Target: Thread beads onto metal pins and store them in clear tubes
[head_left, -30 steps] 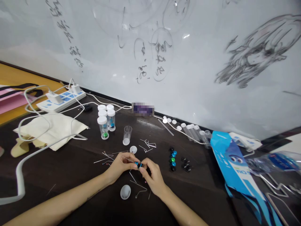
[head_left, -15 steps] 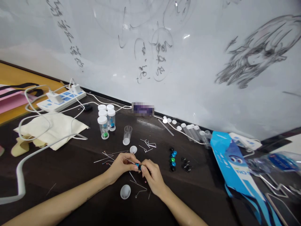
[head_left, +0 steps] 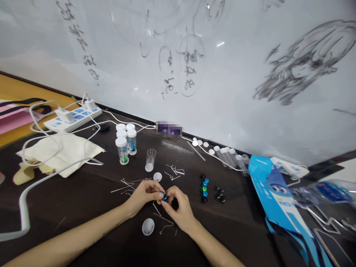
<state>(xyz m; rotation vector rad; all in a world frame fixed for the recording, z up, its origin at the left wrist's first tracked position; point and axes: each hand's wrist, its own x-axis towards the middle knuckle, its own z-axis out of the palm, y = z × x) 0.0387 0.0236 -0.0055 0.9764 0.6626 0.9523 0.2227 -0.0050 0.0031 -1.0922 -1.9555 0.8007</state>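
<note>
One small blue-and-black part (head_left: 165,197) sits pinched between the fingertips of the left hand (head_left: 144,194) and right hand (head_left: 181,210), whose thumb, now lower, exposes more of it; adjustment seems unfinished.

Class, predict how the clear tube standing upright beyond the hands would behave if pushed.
The clear tube would probably tip if pushed near its top, being taller than wide. Its see-through walls look thin, suggesting little weight. Its round sides would likely let it roll once down.
</note>
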